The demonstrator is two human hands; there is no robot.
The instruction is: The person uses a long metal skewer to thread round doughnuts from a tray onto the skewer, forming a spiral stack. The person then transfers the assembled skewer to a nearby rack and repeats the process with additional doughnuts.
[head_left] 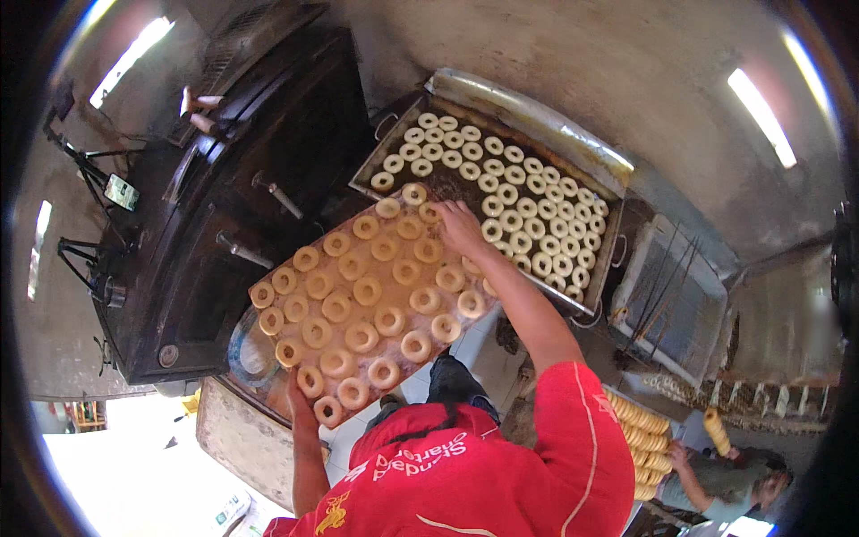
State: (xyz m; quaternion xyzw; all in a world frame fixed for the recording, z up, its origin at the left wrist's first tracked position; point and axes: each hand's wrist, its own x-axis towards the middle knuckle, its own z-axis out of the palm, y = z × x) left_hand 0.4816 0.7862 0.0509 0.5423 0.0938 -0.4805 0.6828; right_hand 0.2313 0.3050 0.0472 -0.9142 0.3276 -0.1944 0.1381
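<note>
Mid-frame, tan dough rings (356, 292) dot a reddish-brown board (362, 312); upper centre, cream-white rings (534, 265) speckle a dark pan (456, 183). The shirt (528, 474) at lower centre is red with white piping.

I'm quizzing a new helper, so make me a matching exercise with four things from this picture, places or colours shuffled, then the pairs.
1. left hand
2. right hand
3. metal pan
4. shirt

A. red
B. at the edge of the wooden board, beside the pan
C. beyond the board, by the wall
D. at the board's near edge, away from the pan

Pairs: 1-D, 2-B, 3-C, 4-A
</note>
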